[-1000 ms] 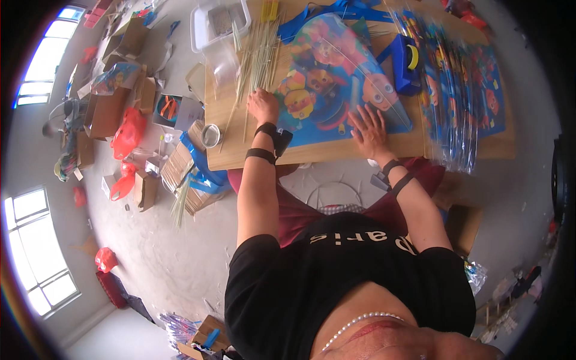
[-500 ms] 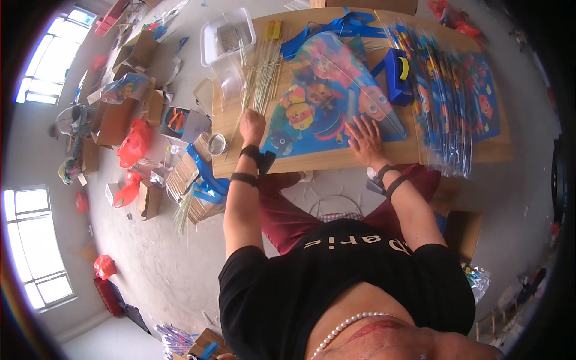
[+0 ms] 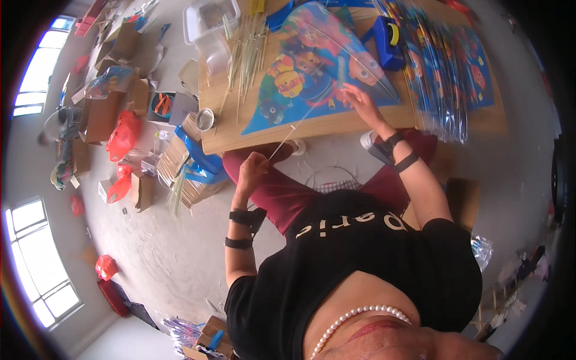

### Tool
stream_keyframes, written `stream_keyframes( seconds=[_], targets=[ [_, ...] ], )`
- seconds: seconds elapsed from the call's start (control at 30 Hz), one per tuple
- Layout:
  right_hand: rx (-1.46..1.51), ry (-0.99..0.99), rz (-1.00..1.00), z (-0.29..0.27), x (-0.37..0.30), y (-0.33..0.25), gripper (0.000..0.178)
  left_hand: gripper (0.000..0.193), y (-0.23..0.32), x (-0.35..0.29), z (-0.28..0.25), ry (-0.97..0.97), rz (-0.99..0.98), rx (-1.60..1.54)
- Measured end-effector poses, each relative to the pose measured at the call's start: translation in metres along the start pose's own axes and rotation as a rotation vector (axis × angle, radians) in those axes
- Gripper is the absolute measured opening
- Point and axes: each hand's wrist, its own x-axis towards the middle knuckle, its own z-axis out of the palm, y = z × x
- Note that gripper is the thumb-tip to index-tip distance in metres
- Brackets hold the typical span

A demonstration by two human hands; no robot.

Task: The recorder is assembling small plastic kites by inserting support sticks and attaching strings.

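Note:
My left hand [image 3: 254, 170] is closed on one end of a thin pale stick [image 3: 293, 127], in front of the table's near edge. The stick slants up and away, its far end over a printed cartoon kite sheet [image 3: 288, 84]. Above the sheet's near right part hovers my right hand [image 3: 360, 103], fingers apart and holding nothing. A dark rod [image 3: 345, 48] runs along the sheet's right side. Left of the sheet lies a loose bunch of similar thin sticks [image 3: 247, 57].
A blue tape dispenser [image 3: 389, 45] stands beyond the sheet, beside a row of wrapped kites [image 3: 441, 72]. A clear plastic tub [image 3: 210, 21] and a small round cup [image 3: 205, 119] sit at the table's left. Cartons and red bags [image 3: 124, 137] crowd the floor there.
My left hand has drawn back from the stick bunch toward my body, now with a single stick in it. My right hand has lifted off the kite sheet.

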Motion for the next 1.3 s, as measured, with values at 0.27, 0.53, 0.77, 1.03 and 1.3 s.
stream_keyframes(
  seconds=[0.27, 0.53, 0.77, 1.03, 1.3],
  targets=[
    [0.314, 0.252, 0.264, -0.014, -0.047, -0.003, 0.023, 0.014, 0.018, 0.015, 0.040, 0.008, 0.213, 0.221],
    [0.305, 0.304, 0.252, 0.010, -0.064, -0.005, 0.020, 0.016, 0.059, 0.052, 0.088, 0.125, 0.365, 0.169],
    [0.174, 0.331, 0.230, 0.011, -0.069, 0.005, 0.020, 0.013, 0.058, 0.081, 0.080, 0.119, 0.437, 0.258],
    [-0.531, 0.552, -0.193, 0.002, -0.060, 0.022, 0.016, 0.011, 0.054, 0.108, 0.075, 0.070, 0.434, 0.253],
    [-0.771, 0.494, -0.285, -0.004, -0.067, 0.032, 0.030, 0.008, 0.048, 0.127, 0.072, 0.167, 0.514, 0.317]
  ],
)
